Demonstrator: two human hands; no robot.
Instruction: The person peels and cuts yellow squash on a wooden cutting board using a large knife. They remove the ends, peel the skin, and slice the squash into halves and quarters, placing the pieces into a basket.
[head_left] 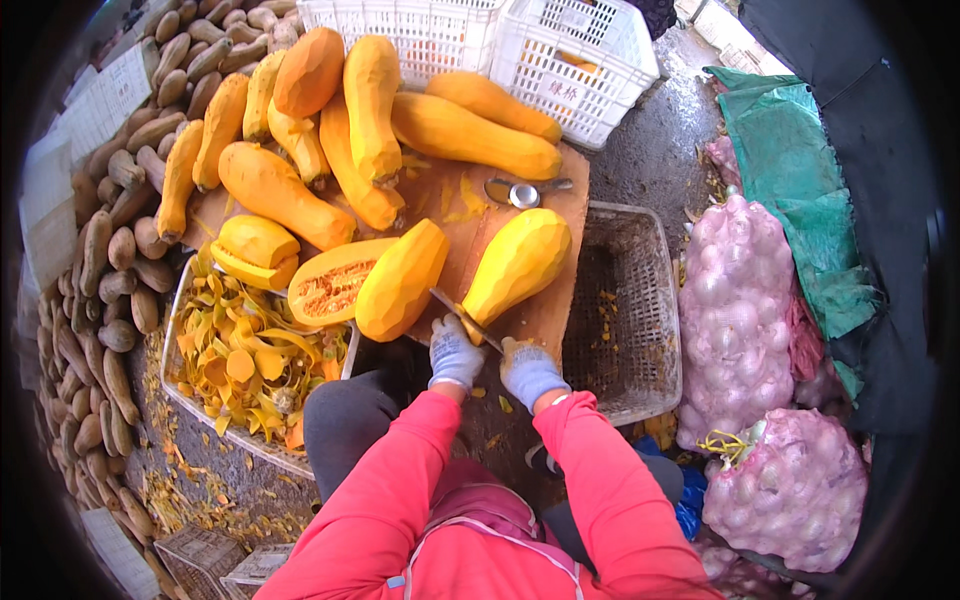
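A peeled orange squash (522,262) lies slantwise on the wooden board (440,200), its narrow end toward me. My left hand (455,354), in a pale glove, closes around that narrow end. A knife (462,312) crosses the same end, its blade pointing up and to the left. Its handle is in my gloved right hand (532,370), which mostly hides it. Left of this squash lies another peeled piece (404,282). Against it leans a cut half (338,284) with seeds and stringy flesh showing. A dark-handled tool with a round silver part (523,196) lies farther back.
Several peeled squashes (372,105) are piled at the board's back. A crate of peelings (178,385) stands left, a dark plastic crate (668,330) right. White crates (575,75) stand behind. Unpeeled squashes (120,250) heap far left; net sacks of onions (738,300) stand right.
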